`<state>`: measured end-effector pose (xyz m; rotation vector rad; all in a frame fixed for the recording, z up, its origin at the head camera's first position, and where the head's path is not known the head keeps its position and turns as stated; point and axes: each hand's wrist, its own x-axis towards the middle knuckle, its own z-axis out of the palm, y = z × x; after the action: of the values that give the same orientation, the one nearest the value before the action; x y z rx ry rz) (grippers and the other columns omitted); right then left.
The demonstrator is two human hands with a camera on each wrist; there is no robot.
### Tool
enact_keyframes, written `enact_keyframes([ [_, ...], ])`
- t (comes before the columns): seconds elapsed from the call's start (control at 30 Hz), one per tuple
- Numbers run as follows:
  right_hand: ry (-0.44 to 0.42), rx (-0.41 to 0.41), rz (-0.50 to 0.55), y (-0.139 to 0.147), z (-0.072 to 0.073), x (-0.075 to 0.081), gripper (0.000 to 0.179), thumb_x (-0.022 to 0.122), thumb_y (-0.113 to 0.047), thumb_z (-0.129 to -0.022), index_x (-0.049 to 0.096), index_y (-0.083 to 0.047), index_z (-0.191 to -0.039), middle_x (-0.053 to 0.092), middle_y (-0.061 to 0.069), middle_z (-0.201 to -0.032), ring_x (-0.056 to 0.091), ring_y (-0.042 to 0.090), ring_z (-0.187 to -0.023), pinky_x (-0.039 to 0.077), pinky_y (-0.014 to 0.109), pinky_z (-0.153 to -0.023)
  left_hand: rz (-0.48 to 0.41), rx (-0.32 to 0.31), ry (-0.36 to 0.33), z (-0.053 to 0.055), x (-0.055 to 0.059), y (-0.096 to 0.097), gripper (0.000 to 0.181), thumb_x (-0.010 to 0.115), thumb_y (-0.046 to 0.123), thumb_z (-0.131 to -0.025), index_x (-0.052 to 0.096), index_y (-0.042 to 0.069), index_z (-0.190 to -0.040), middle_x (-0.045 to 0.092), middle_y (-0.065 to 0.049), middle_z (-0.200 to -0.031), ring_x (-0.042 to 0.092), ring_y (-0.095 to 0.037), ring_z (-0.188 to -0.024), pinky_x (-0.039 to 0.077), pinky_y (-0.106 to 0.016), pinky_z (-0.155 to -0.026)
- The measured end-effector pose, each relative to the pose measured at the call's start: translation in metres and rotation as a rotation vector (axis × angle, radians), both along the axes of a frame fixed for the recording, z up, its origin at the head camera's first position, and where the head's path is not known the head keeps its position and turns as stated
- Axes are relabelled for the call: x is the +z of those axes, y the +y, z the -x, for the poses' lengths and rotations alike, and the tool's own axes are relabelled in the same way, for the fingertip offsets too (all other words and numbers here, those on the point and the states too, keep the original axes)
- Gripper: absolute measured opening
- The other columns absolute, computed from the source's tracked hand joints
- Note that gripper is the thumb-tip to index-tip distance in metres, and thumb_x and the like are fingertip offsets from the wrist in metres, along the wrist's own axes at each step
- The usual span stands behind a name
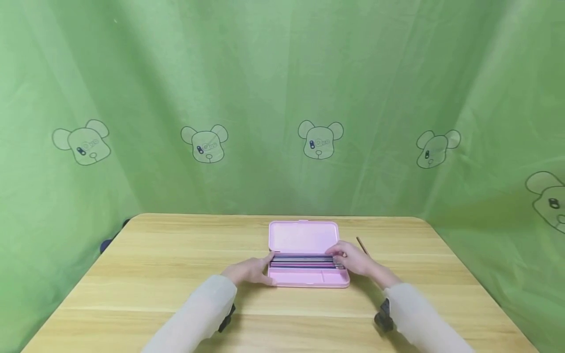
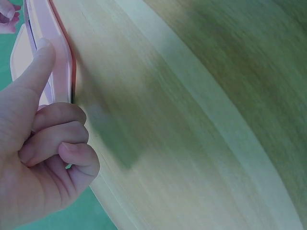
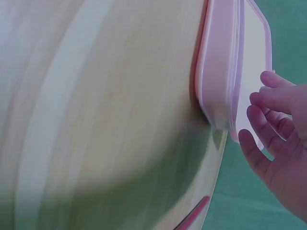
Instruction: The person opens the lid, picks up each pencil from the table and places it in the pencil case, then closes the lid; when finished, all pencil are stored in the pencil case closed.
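Observation:
A pink pencil case lies with its lid raised toward the back. Several dark and colored pencils lie side by side across its rear compartment; the front strip holds a small divider. My left hand grips the case's left end, its thumb laid along the case and the other fingers curled at the end. Over the right end of the pencils is my right hand. Its fingers are loosely bent, with nothing seen between them in the right wrist view.
One loose pencil lies on the wooden table just right of the case, partly covered by the right hand. Behind the table hangs a green curtain printed with bear heads. A dark device sits at the right wrist.

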<state>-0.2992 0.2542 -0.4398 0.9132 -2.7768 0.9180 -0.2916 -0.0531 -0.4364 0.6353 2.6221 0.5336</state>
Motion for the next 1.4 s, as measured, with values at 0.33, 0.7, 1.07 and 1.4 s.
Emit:
enact_keyframes([
  [0.33,-0.003,-0.058,0.007,0.022,-0.004,-0.001,0.023,0.058,0.006,-0.081,0.064,0.005,-0.102,0.060,0.011,-0.088,0.052,0.016,-0.076,0.046,0.023,-0.067,0.000,-0.001,-0.005,0.000,0.000,-0.001,0.089,0.067,0.041,-0.080,0.017,0.011,-0.147,0.039,-0.023,-0.138,0.039,-0.036,-0.126,0.030,-0.045,-0.106],
  [0.7,-0.024,-0.115,-0.016,0.044,-0.010,-0.003,0.023,0.057,0.004,-0.083,0.062,0.006,-0.105,0.061,0.012,-0.088,0.053,0.014,-0.078,0.048,0.024,-0.068,0.003,-0.002,0.007,-0.001,0.001,-0.001,0.088,0.067,0.040,-0.080,0.019,0.009,-0.146,0.040,-0.024,-0.137,0.040,-0.036,-0.125,0.031,-0.044,-0.106],
  [1.07,-0.011,-0.151,-0.033,0.069,-0.015,-0.007,0.023,0.059,0.003,-0.082,0.062,0.008,-0.104,0.062,0.018,-0.093,0.056,0.020,-0.081,0.050,0.034,-0.073,-0.007,-0.002,0.002,0.000,0.000,-0.001,0.088,0.068,0.039,-0.080,0.018,0.008,-0.146,0.039,-0.022,-0.139,0.039,-0.035,-0.127,0.030,-0.043,-0.107],
  [1.4,-0.094,-0.205,-0.054,0.085,-0.018,-0.009,0.036,0.067,-0.007,-0.078,0.058,0.011,-0.108,0.057,0.005,-0.079,0.052,0.013,-0.073,0.048,0.026,-0.065,-0.015,-0.009,0.006,0.000,0.000,-0.001,0.088,0.068,0.039,-0.079,0.019,0.008,-0.146,0.039,-0.023,-0.138,0.039,-0.036,-0.126,0.031,-0.044,-0.106],
])
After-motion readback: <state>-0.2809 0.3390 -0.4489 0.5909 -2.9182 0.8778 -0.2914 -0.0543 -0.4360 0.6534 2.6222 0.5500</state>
